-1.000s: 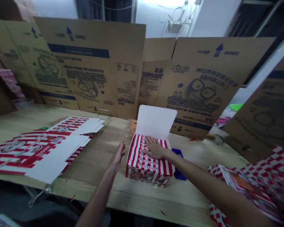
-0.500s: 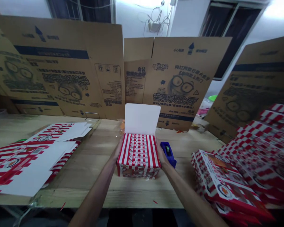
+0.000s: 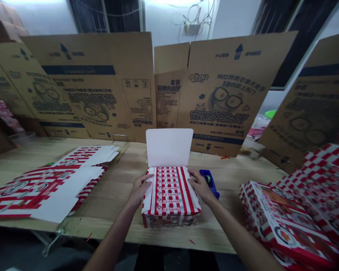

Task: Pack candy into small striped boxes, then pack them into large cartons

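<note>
Striped box [image 3: 171, 221]: it sits on the table [image 3: 217, 233] right in front of you, between your two hands, near the front edge.
Left hand [image 3: 138, 189]: fingers loosely spread, resting at the left upper edge; you seem to be steadying that side.
Right hand [image 3: 200, 186]: also loosely spread, fingertips on the right upper edge. How hard either hand presses, I cannot tell.
Striped top [image 3: 169, 192]: press inward evenly from both sides so the rows line up squarely; uneven force could skew the box.
White flap [image 3: 169, 146]: it stands up at the far side; check that its crease runs straight and your fingers clear its path.
Tape dispenser [image 3: 210, 183]: it lies just beyond your right hand, so mind your knuckles there.
</note>
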A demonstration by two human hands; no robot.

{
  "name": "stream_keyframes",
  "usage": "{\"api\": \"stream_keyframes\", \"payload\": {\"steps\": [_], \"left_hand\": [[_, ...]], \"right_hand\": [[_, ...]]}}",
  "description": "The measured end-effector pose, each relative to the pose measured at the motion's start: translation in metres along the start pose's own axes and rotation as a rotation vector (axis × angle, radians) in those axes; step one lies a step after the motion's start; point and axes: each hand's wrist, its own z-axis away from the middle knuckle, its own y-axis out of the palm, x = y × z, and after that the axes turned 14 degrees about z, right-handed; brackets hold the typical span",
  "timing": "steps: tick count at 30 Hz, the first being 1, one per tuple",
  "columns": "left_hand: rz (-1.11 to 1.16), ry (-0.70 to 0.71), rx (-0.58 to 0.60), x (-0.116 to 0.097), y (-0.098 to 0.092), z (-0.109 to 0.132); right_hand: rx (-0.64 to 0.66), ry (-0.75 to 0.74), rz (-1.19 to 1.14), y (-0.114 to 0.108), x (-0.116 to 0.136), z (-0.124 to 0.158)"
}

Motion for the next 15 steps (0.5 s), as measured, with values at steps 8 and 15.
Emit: {"api": "stream_keyframes", "payload": {"steps": [8,15], "left_hand": [[0.019,0.121,0.180,-0.008,0.001,-0.029],[-0.063,0.033,0.087,-0.018,-0.009,-0.036]], "right_hand": [[0.218,-0.203,-0.134,-0.017,0.015,-0.031],[0.243,-0.084,-0.097,-0.028,0.015,-0.027]]}}
